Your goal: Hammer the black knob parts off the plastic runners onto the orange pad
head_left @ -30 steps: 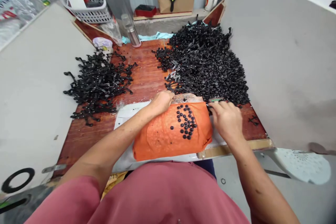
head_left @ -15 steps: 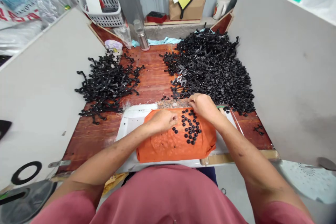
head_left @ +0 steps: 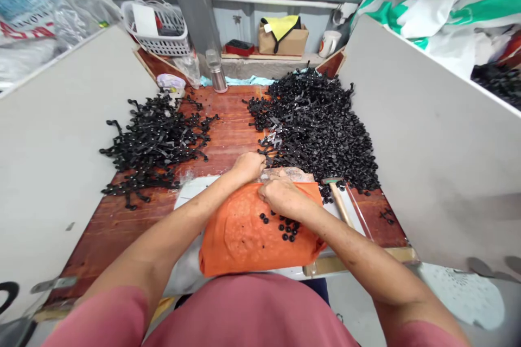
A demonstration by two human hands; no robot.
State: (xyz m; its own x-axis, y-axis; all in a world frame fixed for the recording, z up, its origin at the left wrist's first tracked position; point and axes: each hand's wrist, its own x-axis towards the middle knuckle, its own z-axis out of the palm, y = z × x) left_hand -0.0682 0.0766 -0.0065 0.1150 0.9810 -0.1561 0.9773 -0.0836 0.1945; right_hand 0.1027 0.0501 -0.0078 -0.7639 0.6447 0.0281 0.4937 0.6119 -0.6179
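Observation:
My left hand [head_left: 250, 167] is closed, fingertips pressed together, at the near edge of the large heap of small black parts [head_left: 315, 124]. Whatever its fingers hold is hidden. My right hand [head_left: 281, 195] reaches over the orange cloth [head_left: 240, 233] with fingers pinched; I cannot make out anything in them. Beneath and beside that hand, several small round black pieces [head_left: 290, 229] lie on the cloth. Just beyond the cloth is a worn stone-like block [head_left: 299, 174]. To the right lies a hammer [head_left: 341, 203] with a wooden handle, beside a few loose black pieces [head_left: 326, 194].
A second heap of black parts [head_left: 157, 143] lies at the left of the brown wooden table [head_left: 230, 130]. Grey panels [head_left: 431, 119] wall both sides. At the back stand a metal flask [head_left: 217, 76], a white basket [head_left: 158, 27], a cardboard box [head_left: 285, 40] and a mug [head_left: 329, 43].
My left hand has gone forward from the cloth to the heap's edge. My right hand has shifted left and onto the cloth, uncovering the hammer. The view has tilted upward.

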